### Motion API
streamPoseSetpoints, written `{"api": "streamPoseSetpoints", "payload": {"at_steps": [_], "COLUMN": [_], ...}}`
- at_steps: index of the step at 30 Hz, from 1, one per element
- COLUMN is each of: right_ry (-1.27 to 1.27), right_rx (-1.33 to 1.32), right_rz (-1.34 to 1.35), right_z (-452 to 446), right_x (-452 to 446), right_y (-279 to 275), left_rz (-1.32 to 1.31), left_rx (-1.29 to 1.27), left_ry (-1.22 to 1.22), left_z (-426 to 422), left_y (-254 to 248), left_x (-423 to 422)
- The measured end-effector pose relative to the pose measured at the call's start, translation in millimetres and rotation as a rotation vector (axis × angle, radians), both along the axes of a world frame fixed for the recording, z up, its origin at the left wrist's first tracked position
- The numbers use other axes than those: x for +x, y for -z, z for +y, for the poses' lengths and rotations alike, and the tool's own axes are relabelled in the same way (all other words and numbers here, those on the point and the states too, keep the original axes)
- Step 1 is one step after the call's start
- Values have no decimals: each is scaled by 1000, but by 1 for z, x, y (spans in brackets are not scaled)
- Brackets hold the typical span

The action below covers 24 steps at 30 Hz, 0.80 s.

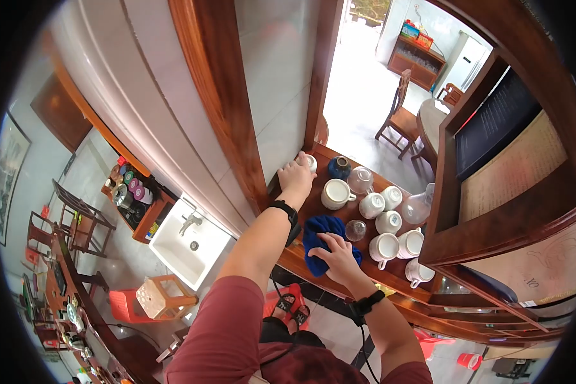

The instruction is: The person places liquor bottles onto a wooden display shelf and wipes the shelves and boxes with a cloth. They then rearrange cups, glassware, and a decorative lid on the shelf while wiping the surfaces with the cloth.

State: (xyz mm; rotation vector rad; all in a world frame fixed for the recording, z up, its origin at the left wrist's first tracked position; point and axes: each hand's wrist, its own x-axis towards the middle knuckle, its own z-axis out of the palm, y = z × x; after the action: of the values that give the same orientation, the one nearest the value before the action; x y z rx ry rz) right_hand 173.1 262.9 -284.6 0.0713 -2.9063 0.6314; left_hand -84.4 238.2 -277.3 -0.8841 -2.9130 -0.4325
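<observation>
My left hand (294,178) reaches to the far corner of the wooden shelf, its fingers closed around a small white cup (312,164) that they partly cover. Under my right hand (339,257) is a bunched blue cloth (319,225) near the shelf's front edge, and my fingers grip it. Close to my left hand are a dark blue glass jar (340,167) and a large white mug (336,194) turned upside down. A small clear glass (356,230) stands just beyond the cloth.
Several upturned white mugs (384,248) crowd the right of the shelf, with a clear glass pitcher (418,206) behind. A wooden frame (467,237) overhangs that side. A white sink (192,246) and a stool (163,297) are at left.
</observation>
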Motion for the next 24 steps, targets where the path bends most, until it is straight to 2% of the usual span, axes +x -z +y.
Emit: {"api": "streamPoseSetpoints", "payload": {"at_steps": [12, 16, 18, 19, 22, 24], "right_ry": [3, -3, -3, -6, -5, -9], "right_rx": [8, 14, -12, 11, 23, 25], "right_rz": [-15, 5, 25, 28, 20, 13], "right_z": [1, 1, 1, 1, 0, 0], "right_x": [-1, -1, -2, -2, -2, -1], "right_y": [1, 5, 3, 4, 1, 3], "left_rz": [219, 219, 299, 143, 208, -15], "left_rx": [110, 105, 264, 271, 357, 180], "left_ry": [82, 71, 131, 205, 332, 325], "left_z": [23, 17, 12, 8, 1, 0], "left_y": [17, -12, -25, -43, -28, -23], "left_x": [-20, -3, 16, 32, 74, 81]}}
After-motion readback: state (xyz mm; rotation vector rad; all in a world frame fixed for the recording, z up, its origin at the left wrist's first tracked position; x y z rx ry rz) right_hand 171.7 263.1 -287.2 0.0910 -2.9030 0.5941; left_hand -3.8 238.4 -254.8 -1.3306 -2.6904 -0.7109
